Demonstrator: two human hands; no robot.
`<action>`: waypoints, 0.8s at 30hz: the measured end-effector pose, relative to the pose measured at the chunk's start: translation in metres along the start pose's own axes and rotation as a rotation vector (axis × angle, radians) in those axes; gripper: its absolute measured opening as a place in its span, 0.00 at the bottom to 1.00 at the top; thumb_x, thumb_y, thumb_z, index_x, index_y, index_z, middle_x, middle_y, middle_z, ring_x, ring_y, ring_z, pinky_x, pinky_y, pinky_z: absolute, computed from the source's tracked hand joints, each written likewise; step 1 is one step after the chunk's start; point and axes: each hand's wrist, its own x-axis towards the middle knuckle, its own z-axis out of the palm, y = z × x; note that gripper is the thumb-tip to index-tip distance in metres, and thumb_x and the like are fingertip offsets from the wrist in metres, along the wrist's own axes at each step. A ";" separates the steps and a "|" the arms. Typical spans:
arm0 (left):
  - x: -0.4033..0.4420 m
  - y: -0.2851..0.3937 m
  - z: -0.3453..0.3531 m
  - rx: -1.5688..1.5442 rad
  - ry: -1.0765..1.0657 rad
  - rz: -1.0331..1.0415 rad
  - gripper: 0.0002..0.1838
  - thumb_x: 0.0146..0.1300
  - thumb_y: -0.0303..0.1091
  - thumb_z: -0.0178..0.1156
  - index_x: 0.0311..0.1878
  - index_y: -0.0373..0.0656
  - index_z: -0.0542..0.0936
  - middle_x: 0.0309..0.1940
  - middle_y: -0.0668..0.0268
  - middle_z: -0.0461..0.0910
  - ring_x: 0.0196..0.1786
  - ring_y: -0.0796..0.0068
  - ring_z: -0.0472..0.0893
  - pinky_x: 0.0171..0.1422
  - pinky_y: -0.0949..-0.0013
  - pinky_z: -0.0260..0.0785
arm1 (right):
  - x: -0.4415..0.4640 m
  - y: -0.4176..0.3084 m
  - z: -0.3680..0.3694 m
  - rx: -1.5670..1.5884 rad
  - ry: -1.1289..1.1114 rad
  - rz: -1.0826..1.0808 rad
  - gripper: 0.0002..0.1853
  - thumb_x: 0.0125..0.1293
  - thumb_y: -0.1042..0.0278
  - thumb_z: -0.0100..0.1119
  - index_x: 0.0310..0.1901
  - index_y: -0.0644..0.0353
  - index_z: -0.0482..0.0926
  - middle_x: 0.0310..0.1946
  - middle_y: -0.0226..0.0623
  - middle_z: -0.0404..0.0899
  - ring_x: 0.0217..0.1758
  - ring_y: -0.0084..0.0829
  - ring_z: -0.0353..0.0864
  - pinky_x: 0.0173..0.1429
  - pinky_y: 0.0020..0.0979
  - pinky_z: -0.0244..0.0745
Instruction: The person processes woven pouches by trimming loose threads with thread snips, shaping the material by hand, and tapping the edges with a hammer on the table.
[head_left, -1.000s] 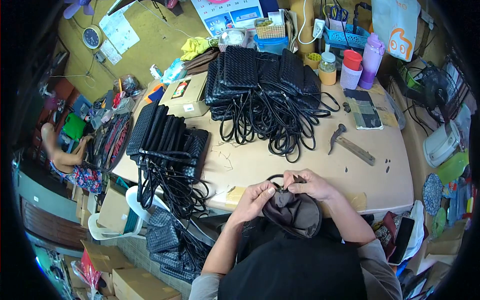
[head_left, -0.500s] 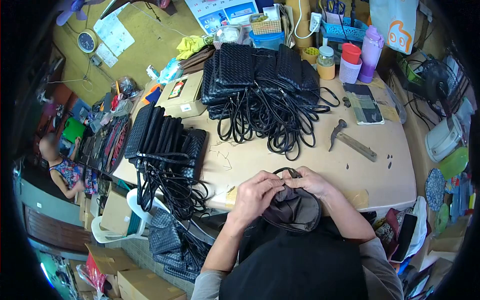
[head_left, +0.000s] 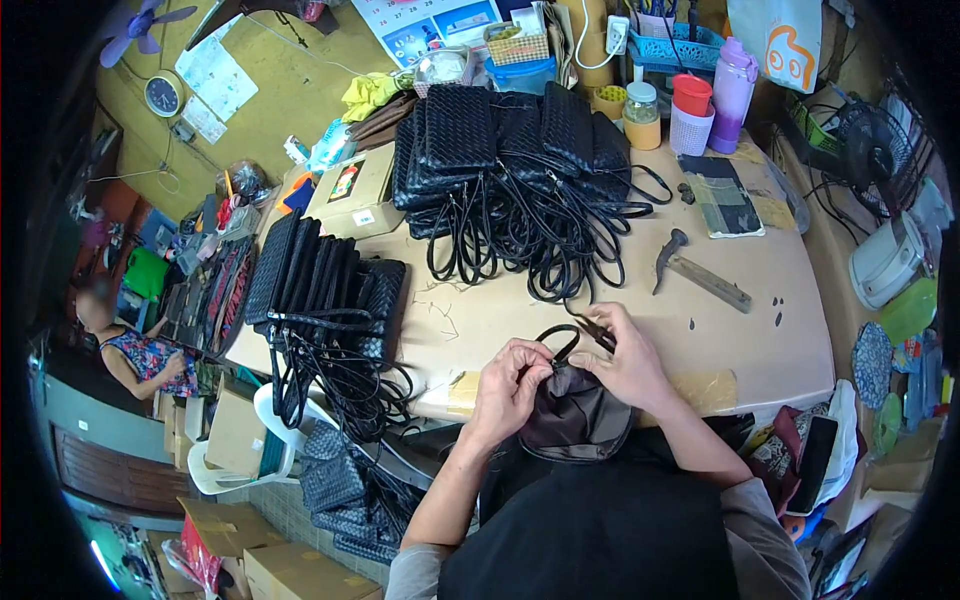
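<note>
Head view: my left grip (head_left: 515,388) pinches a brown pouch (head_left: 575,418), right grip (head_left: 610,355) something dark (head_left: 597,334); bench's front-right edge (head_left: 785,375) lies bare.

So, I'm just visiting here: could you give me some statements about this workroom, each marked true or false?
1. The left hand grips a soft, dark brown cloth pouch. True.
2. The right hand is empty. False: the right hand holds a small dark tool, its kind unclear.
3. The wooden-handled metal hammer lies inside a cardboard box. False: the hammer lies on the beige tabletop.
4. A tall purple bottle stands upright. True.
5. The round, dark-faced clock hangs on a blue wall. False: the wall is yellow.
</note>
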 end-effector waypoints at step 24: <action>-0.010 -0.023 0.020 -0.908 -0.005 -0.378 0.05 0.70 0.29 0.55 0.43 0.37 0.74 0.42 0.70 0.72 0.42 0.83 0.72 0.50 0.77 0.66 | -0.002 -0.022 -0.024 -0.108 -0.060 -0.061 0.13 0.56 0.63 0.70 0.38 0.62 0.82 0.34 0.39 0.73 0.40 0.38 0.78 0.43 0.35 0.72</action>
